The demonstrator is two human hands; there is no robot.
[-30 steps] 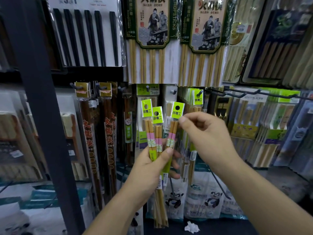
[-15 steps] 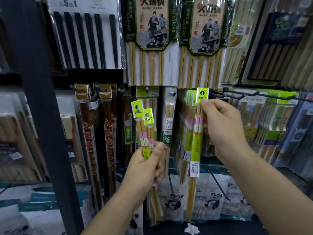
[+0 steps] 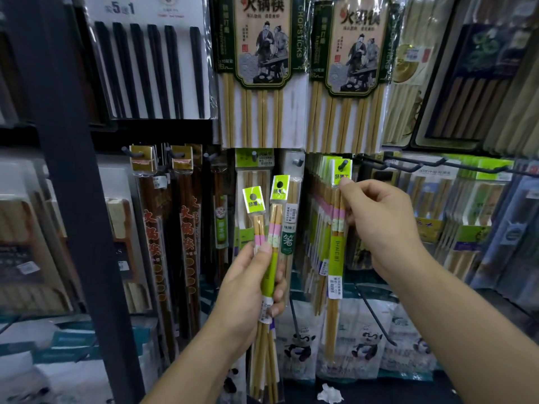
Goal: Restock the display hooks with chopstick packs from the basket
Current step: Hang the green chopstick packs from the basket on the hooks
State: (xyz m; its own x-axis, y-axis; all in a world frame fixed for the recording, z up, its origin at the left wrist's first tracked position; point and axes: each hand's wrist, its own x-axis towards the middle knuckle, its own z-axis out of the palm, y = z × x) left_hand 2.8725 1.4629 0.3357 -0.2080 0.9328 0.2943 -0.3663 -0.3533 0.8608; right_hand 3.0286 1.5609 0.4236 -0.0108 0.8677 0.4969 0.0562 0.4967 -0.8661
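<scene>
Green-tagged packs (image 3: 274, 225), two of them, sit clasped in the left grip (image 3: 250, 287). Farther in, the right grip (image 3: 385, 228) pinches a third pack (image 3: 335, 252), its tag hole seemingly over the hook (image 3: 344, 163), fronting a hung row (image 3: 318, 228). Two to hang, I judge; basket unseen.

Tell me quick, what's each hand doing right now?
Left hand: grips two packs.
Right hand: pinches a third pack, its header at the hook.
</scene>
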